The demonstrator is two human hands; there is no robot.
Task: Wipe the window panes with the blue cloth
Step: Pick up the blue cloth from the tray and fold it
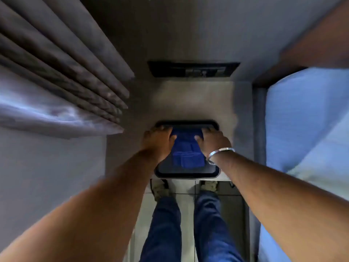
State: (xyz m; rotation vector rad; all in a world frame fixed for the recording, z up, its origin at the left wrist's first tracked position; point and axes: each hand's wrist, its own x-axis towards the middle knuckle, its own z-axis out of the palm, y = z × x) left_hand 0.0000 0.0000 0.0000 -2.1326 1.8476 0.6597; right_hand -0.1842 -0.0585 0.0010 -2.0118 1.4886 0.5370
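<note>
A folded blue cloth (188,150) lies on a black tray (187,173) set on a small grey table (190,99) in front of me. My left hand (157,142) grips the cloth's far left corner, thumb pressed on the fabric. My right hand (214,141), with a silver bangle at the wrist, holds the far right corner the same way. The fingertips are partly hidden by the cloth. A window pane (37,106) shows as a bright blurred strip at the left, below the curtain.
Dark pleated curtains (62,53) hang at the upper left. A black socket plate (192,69) sits on the wall behind the table. A bed with a blue sheet (306,120) and brown headboard fills the right. My legs and shoes stand on the tiled floor below.
</note>
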